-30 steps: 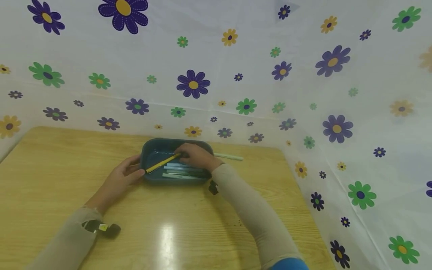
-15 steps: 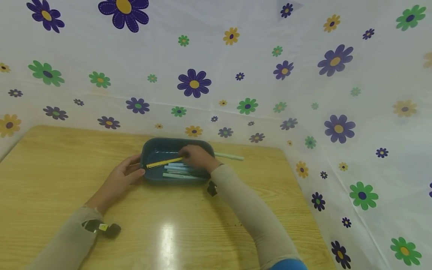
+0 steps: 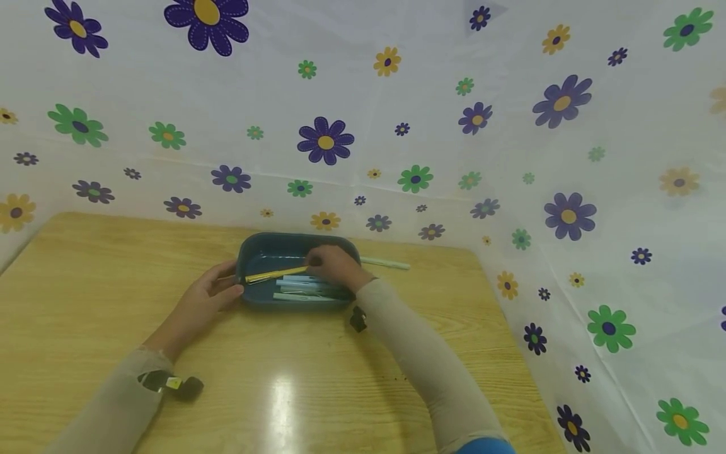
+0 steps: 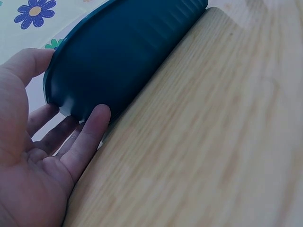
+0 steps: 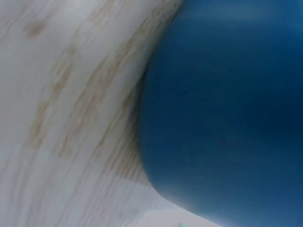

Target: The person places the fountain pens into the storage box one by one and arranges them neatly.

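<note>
A dark blue-green plastic tray (image 3: pixel 298 307) sits on the table, with several pale blue and green pens (image 3: pixel 303 284) lying in it. My left hand (image 3: pixel 200 299) holds the tray's left end. In the left wrist view, the left hand's fingers (image 4: pixel 90 130) curve around the corner, touching its wall and rim. My right hand (image 3: pixel 334 265) reaches over the tray and pinches the right end of a yellow pen (image 3: pixel 272 275). That pen lies slantwise above the others, its left end by the left wall. The tray's outer wall (image 5: pixel 218 113) blocks the right hand in the right wrist view.
A pale green pen (image 3: pixel 386 263) lies on the wooden table (image 3: pixel 238 384), just right of the tray. Behind and to the right hangs a white flower-print sheet (image 3: pixel 363 113). Dark cameras are strapped to both wrists, such as the left wrist camera (image 3: pixel 184 386).
The right hand has shifted slightly right and toward me with the yellow pen, which now slants less. The left hand and the tray stay in place.
</note>
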Available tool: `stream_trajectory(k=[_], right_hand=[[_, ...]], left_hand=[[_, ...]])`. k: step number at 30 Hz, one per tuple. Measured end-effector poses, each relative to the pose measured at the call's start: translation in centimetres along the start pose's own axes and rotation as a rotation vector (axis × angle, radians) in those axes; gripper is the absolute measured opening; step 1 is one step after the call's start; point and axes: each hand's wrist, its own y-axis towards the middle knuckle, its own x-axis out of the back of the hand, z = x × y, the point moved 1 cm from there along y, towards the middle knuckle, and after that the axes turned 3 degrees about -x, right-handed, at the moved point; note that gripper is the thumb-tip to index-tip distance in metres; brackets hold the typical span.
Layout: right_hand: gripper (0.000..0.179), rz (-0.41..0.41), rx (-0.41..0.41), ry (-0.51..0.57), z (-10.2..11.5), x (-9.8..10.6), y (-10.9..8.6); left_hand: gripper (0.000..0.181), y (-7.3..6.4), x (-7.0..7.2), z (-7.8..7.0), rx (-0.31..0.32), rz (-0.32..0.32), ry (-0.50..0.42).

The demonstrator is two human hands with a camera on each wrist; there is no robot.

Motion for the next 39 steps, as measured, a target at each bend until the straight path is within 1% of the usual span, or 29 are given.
stream_trajectory(k=[4,11,17,25,28,32,39], right_hand=[[0.01,-0.033,0.021,0.033,-0.4,-0.2,0.0],[0.01,-0.086,0.06,0.067,0.3,0.4,-0.5],[0.011,-0.084,0.068,0.072,0.2,0.4,-0.6],[0.01,-0.078,0.075,0.076,0.1,0.7,-0.7],[0.009,-0.104,0.088,0.066,0.0,1.0,-0.8],[0.01,-0.15,0.104,0.042,-0.4,1.3,-0.9],[0.012,-0.2,0.131,0.115,-1.5,2.2,-1.9]], left_hand=[[0.066,-0.1,-0.1,-0.2,-0.008,0.003,0.009],[0.068,-0.1,-0.2,-0.2,0.005,-0.004,0.028],[0.068,0.0,0.0,0.1,0.017,0.005,0.013],[0.067,0.0,0.0,0.2,0.011,0.013,0.041],[0.066,0.1,-0.1,0.1,0.019,0.01,0.024],[0.067,0.0,-0.2,-0.1,0.011,0.011,0.017],[0.067,-0.1,-0.4,-0.2,-0.007,0.007,0.015]])
